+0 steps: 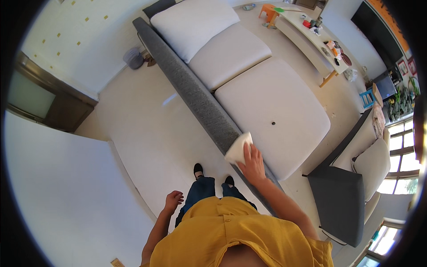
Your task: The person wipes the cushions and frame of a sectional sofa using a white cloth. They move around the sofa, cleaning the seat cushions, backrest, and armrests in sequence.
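Note:
My right hand (254, 167) presses a folded white cloth (239, 148) onto the top of the sofa's grey fabric backrest (191, 91), close to its near end. The thumb and fingers spread over the cloth's near side. Beyond the backrest lie two pale seat cushions (263, 100) and a large pale back cushion (196, 26). A small dark round thing (273, 123) sits on the nearer seat cushion. Down at my left side hangs my left hand (174, 201), its fingers loosely bent and nothing visible in it.
A second sofa with a dark grey back (337, 197) stands to the right. Farther off are a long table (300, 28) with several items, an orange stool (267, 12) and a small blue chair (367, 97). A waste bin (134, 58) stands by the wall behind the backrest.

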{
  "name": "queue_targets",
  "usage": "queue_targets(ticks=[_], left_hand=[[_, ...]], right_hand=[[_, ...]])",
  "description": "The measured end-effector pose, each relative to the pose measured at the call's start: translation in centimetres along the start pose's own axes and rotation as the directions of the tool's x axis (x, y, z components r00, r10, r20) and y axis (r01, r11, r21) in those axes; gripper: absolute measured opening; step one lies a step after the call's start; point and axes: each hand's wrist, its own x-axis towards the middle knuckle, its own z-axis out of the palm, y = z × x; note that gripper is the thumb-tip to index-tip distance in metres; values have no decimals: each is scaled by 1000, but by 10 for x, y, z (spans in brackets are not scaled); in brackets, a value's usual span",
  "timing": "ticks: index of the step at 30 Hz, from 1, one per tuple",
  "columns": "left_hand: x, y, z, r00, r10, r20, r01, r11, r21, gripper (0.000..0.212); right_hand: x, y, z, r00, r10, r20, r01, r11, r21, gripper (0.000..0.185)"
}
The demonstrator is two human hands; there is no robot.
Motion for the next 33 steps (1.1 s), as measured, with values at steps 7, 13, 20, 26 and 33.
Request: queue_targets(ticks=[7, 13, 20, 26, 33], left_hand=[[24, -143, -71, 985, -60, -161, 117, 921, 371, 19], [16, -119, -79, 932, -260, -255, 254, 966, -57, 18], [26, -118, -90, 971, -134, -197, 178, 958, 227, 23], [51, -94, -118, 982, 11, -190, 30, 977, 211, 21], [60, -83, -151, 933, -245, -262, 256, 967, 9, 18]], right_hand=[[81, -17, 24, 995, -90, 45, 89, 996, 23, 73], [30, -12, -10, 987, -85, 134, 92, 995, -48, 73], [168, -73, 43, 989, -149, -17, 148, 987, -61, 72], [165, -64, 41, 987, -130, 97, 128, 991, 26, 70], [130, -78, 34, 990, -133, 44, 138, 983, -119, 71]])
